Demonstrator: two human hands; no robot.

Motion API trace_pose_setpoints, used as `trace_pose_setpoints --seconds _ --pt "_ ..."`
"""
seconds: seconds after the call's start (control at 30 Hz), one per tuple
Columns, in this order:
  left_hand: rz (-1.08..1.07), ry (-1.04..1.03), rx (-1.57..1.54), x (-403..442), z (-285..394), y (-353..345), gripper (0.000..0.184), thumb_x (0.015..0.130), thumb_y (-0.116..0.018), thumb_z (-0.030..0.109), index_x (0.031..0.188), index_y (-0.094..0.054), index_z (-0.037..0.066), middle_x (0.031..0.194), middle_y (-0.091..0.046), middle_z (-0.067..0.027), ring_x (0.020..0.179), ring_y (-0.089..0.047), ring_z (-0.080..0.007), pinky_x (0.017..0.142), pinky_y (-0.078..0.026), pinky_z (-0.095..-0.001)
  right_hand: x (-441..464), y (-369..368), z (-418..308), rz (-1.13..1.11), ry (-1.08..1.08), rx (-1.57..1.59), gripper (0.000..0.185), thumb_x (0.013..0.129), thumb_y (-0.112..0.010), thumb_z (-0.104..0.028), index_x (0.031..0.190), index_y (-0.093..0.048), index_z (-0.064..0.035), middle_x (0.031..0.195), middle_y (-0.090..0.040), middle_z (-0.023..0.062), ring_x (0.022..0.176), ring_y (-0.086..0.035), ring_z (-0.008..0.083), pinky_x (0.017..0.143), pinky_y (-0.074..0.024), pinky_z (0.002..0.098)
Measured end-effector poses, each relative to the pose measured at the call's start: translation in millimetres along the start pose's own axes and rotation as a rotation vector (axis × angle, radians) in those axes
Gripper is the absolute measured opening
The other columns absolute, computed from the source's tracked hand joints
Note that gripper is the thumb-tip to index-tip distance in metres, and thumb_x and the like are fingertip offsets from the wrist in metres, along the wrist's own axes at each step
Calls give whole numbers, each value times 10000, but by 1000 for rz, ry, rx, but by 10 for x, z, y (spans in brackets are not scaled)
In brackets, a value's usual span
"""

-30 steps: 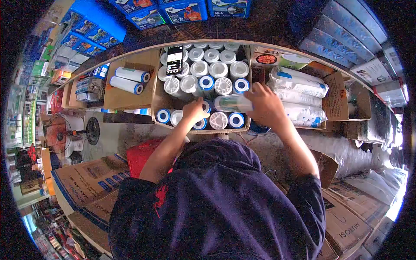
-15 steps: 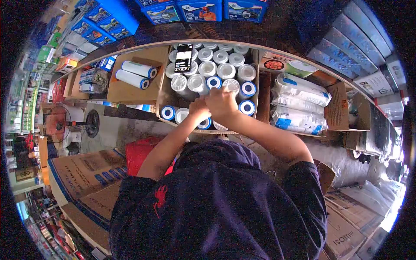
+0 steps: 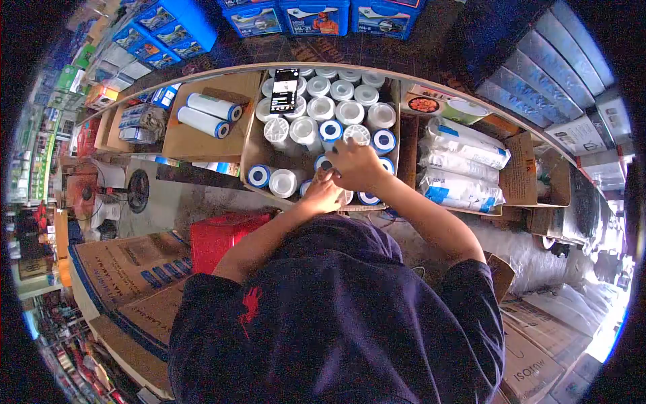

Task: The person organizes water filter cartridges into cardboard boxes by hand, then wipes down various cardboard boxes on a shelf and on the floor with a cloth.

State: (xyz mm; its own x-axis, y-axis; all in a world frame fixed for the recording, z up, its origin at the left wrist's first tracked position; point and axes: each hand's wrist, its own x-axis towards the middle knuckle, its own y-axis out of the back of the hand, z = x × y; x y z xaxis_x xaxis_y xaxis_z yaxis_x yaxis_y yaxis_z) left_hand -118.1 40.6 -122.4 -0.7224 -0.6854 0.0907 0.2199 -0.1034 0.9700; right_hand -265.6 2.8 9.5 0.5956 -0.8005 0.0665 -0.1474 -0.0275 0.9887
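While white tubes point(image 3: 304, 132), some with blue-ringed ends point(image 3: 384, 141), are standing upright, we are holding our left hand point(image 3: 324, 194) and right hand point(image 3: 357, 165) close together; we cannot tell their grip.

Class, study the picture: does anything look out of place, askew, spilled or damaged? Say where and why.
Yes, the phone looks out of place: screen lit, it appears to rest on the white cylinders at the far left corner of their cardboard box, the only device among them. No spill or damage shows.
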Motion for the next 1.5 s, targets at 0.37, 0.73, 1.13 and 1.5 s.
trace_pose_setpoints --seconds 0.37,0.73,1.13,1.5 --pt "-180 -19 213 -14 -82 8 777 680 -574 454 1328 -267 154 1252 -410 -156 1273 -203 -273 1016 -24 -559 -170 245 431 51 -12 172 608 601 -680 -273 1163 -468 -180 1060 -478 123 887 -544 309 710 -487 380" --pt "-92 287 13 75 156 50 790 641 -575 568 1186 -452 9 1198 -473 -176 1303 -114 -202 1000 -3 -589 -180 244 359 -28 -238 146 691 620 -670 -326 1239 -379 -232 1071 -487 154 850 -577 333 697 -495 403" --pt "-129 205 112 256 234 350 614 544 -663 411 996 -579 4 970 -579 -206 1158 -372 -342 977 -67 -621 -220 229 366 -27 -165 262 655 642 -650 -265 1244 -391 -240 1093 -462 177 958 -523 344 765 -465 408" --pt "-287 188 24 125 309 1106 706 515 -703 376 1102 -498 41 901 -575 -182 985 -499 -333 892 -340 -515 -193 -26 350 -174 113 253 647 573 -662 -61 1165 -452 -219 1143 -401 128 954 -501 341 802 -453 389"
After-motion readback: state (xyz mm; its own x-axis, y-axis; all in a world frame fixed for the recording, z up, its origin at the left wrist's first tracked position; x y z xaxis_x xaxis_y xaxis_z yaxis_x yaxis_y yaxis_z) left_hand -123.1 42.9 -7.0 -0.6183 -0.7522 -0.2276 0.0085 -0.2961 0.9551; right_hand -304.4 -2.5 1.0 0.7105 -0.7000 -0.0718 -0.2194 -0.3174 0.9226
